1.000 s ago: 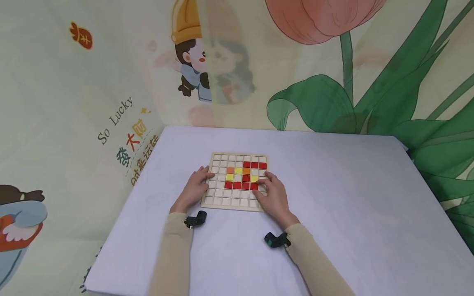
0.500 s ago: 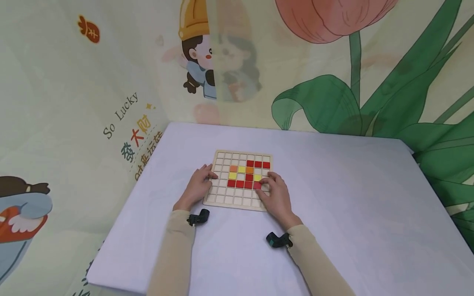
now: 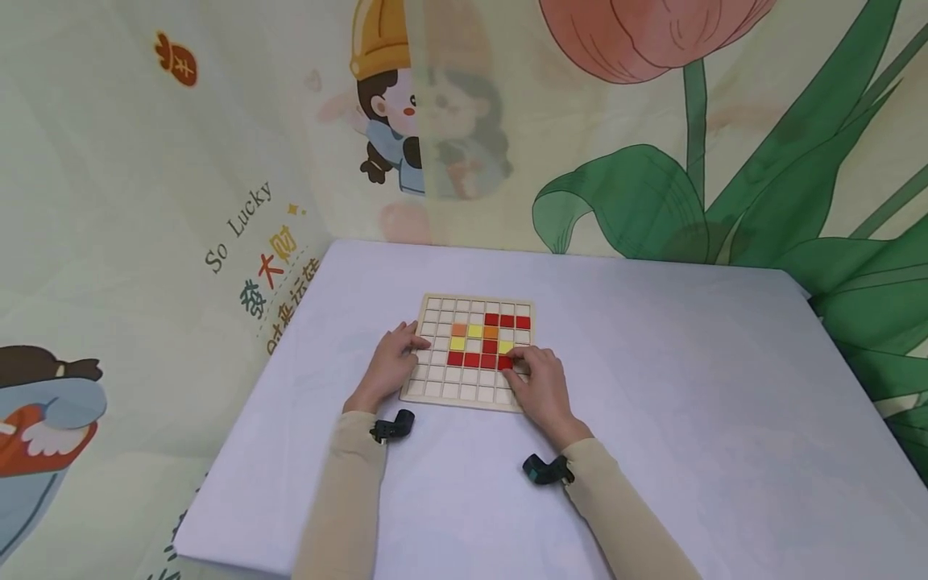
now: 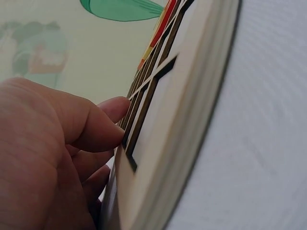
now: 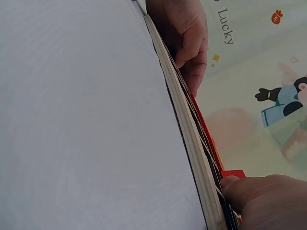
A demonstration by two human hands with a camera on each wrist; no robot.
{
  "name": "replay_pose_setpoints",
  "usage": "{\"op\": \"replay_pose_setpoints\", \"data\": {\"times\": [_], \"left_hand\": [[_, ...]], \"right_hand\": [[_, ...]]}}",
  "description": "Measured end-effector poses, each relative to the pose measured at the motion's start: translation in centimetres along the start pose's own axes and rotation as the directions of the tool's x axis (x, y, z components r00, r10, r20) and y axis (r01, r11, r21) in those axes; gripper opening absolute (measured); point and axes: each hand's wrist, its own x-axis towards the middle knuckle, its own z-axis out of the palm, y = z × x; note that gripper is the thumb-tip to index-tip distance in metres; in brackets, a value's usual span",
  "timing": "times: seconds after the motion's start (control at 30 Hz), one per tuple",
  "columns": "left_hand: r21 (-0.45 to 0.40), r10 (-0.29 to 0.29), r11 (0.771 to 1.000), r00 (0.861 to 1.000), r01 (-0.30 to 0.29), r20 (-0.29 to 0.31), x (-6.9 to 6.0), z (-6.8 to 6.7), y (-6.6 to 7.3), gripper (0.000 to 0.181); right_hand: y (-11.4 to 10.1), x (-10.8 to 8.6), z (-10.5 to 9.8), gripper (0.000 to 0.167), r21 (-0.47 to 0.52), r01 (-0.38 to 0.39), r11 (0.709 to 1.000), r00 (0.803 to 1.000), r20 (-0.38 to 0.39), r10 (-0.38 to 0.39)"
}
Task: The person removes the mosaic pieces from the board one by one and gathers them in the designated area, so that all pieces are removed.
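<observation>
Red tile (image 3: pixel 505 362) pinched by the right hand (image 3: pixel 542 388) could slip or tip.
It sits at the thumb tip, on the grid board (image 3: pixel 453 390); a skewed pinch could jam it or knock the yellow tile (image 3: pixel 506 347) beside those fingers. The left hand (image 3: pixel 391 366) touches the board's edge, gripping or not I cannot tell; a loose hold could let it shift.

A white table (image 3: pixel 710 387) spreads below, its far edge running straight across at twelve o'clock and one near corner showing at eight. Directly on it lies a square wooden board (image 3: pixel 459 391), toward ten o'clock from the middle.
</observation>
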Motion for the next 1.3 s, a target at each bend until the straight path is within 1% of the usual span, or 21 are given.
{"op": "replay_pose_setpoints", "data": {"times": [0.3,0.43,0.5,0.57,0.7,0.8,0.87,1.1,1.3], "left_hand": [[0.004,0.009,1.0,1.0,-0.009,-0.004,0.0,-0.1,0.1,0.035],[0.004,0.01,1.0,1.0,-0.01,-0.008,-0.1,-0.1,0.1,0.035],[0.004,0.008,1.0,1.0,-0.008,-0.011,-0.1,-0.1,0.1,0.035],[0.004,0.005,1.0,1.0,-0.005,-0.014,-0.1,-0.1,0.1,0.035],[0.007,-0.001,1.0,1.0,0.001,-0.015,-0.1,-0.1,0.0,0.034],[0.008,-0.001,1.0,1.0,0.001,-0.011,0.0,0.0,0.0,0.034],[0.011,0.003,1.0,1.0,-0.003,-0.009,0.1,0.0,0.0,0.033],[0.012,0.013,1.0,1.0,-0.013,-0.017,0.2,0.1,-0.2,0.033],[0.016,0.016,1.0,1.0,-0.016,-0.016,0.2,0.1,-0.1,0.033]], "right_hand": [[0.2,0.1,0.2,0.028,-0.018,0.028,0.999,1.0,0.009,-0.027],[0.2,0.1,0.2,0.03,-0.015,0.021,1.0,1.0,0.023,-0.02],[0.2,0.2,0.1,0.031,0.018,-0.007,1.0,0.999,0.033,0.007],[0.2,0.3,0.0,0.031,0.072,-0.055,0.996,0.998,0.043,0.052],[0.4,0.6,-0.6,0.031,0.186,-0.158,0.97,0.987,0.055,0.151],[0.6,0.8,-1.2,0.032,0.224,-0.205,0.953,0.979,0.061,0.196],[0.8,1.0,-1.6,0.032,0.234,-0.22,0.947,0.975,0.059,0.212],[2.2,2.2,-2.9,0.034,0.238,-0.236,0.942,0.971,0.038,0.234],[3.4,3.1,-3.9,0.035,0.233,-0.284,0.93,0.958,0.039,0.283]]}}
